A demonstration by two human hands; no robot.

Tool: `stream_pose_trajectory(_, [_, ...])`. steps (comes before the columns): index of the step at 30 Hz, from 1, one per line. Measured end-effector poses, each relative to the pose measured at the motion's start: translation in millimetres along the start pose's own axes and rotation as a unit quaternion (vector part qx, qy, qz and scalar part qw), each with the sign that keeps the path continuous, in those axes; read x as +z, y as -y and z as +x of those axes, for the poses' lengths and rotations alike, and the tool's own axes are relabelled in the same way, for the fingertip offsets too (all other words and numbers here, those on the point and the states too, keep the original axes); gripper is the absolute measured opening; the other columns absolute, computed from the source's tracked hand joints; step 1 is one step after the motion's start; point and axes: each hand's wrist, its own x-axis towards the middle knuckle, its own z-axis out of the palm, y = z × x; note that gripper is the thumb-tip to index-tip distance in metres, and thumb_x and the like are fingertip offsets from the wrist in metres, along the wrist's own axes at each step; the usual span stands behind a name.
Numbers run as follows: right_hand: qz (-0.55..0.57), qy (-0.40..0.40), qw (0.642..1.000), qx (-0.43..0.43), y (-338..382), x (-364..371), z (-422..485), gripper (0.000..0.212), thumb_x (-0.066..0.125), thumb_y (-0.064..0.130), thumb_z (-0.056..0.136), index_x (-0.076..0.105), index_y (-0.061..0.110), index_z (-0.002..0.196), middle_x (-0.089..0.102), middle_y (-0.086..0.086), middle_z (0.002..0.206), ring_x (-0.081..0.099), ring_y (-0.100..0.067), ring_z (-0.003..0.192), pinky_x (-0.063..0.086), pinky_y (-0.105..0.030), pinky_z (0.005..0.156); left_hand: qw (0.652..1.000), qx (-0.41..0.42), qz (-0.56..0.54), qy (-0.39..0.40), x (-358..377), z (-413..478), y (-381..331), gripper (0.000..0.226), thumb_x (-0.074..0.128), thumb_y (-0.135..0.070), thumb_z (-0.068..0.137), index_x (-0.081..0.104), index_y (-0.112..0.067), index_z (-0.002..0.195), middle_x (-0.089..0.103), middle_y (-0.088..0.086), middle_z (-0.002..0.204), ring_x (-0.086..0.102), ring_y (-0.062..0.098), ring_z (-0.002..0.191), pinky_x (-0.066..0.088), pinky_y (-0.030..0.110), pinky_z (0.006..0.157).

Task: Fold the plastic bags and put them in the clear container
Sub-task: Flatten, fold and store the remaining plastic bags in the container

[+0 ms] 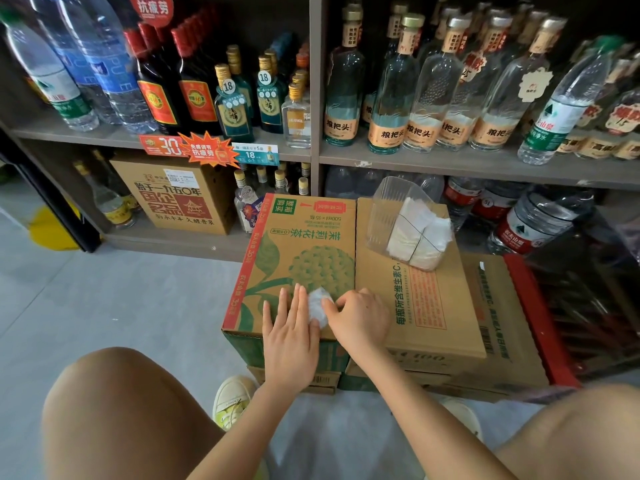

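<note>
A small folded white plastic bag [319, 306] lies on top of a green-printed cardboard box [294, 247]. My left hand [289, 336] lies flat with straight fingers, pressing the bag's left edge against the box. My right hand [360, 317] has curled fingers and pinches the bag's right side. The clear container [398, 216] stands tilted on the neighbouring brown box [426, 306], farther back and to the right, with several folded white bags [420, 235] inside it.
Shelves [450, 161] full of glass and water bottles rise right behind the boxes. A red crate [540, 320] sits at the right. My knees [131, 410] and a shoe [232, 400] are over the grey floor [121, 299] on the left.
</note>
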Motion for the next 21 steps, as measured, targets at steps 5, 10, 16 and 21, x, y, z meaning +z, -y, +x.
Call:
stream_pose_trajectory(5, [0.151,0.065,0.986,0.033,-1.6,-2.3,6.1,0.021,0.066,0.042,0.084,0.065,0.031,0.066,0.064,0.008,0.078,0.058,-0.017,0.078,0.043,-0.028,0.066,0.990,-0.069,-0.124,0.007,-10.9,4.0,-0.7,0.067,0.026,-0.044,0.096,0.021,-0.006,0.151,0.025,0.007,0.157,0.006,0.016,0.145,-0.002,0.029,0.119])
stream_pose_trajectory(10, [0.445,0.093,0.883,0.116,-9.3,-24.2,3.3,0.014,0.070,0.030,0.085,0.068,0.017,0.081,0.068,0.004,0.079,0.063,-0.016,0.081,0.051,-0.032,0.072,0.895,-0.258,-0.357,-0.067,-46.4,12.1,-17.4,0.061,0.054,-0.048,0.091,0.040,-0.016,0.142,0.056,0.001,0.133,0.053,0.022,0.123,0.044,0.044,0.102])
stream_pose_trajectory(16, [0.563,0.054,0.813,0.141,-17.0,-53.4,3.9,0.012,0.073,0.020,0.083,0.067,0.010,0.083,0.066,0.001,0.075,0.057,-0.008,0.066,0.044,-0.017,0.058,0.691,-0.368,-0.605,0.145,-75.4,42.6,-46.4,0.053,0.050,-0.062,0.087,0.056,-0.013,0.107,0.072,0.017,0.092,0.073,0.028,0.078,0.059,0.034,0.067])
stream_pose_trajectory(21, [0.543,-0.006,0.834,0.099,-30.9,-63.6,9.7,0.013,0.074,0.014,0.082,0.062,0.013,0.076,0.065,-0.002,0.075,0.057,-0.011,0.069,0.045,-0.020,0.064,0.727,-0.326,-0.598,0.092,-72.9,61.4,-65.1,0.050,0.066,-0.049,0.083,0.062,-0.002,0.099,0.069,0.010,0.088,0.070,0.016,0.067,0.058,0.029,0.066])
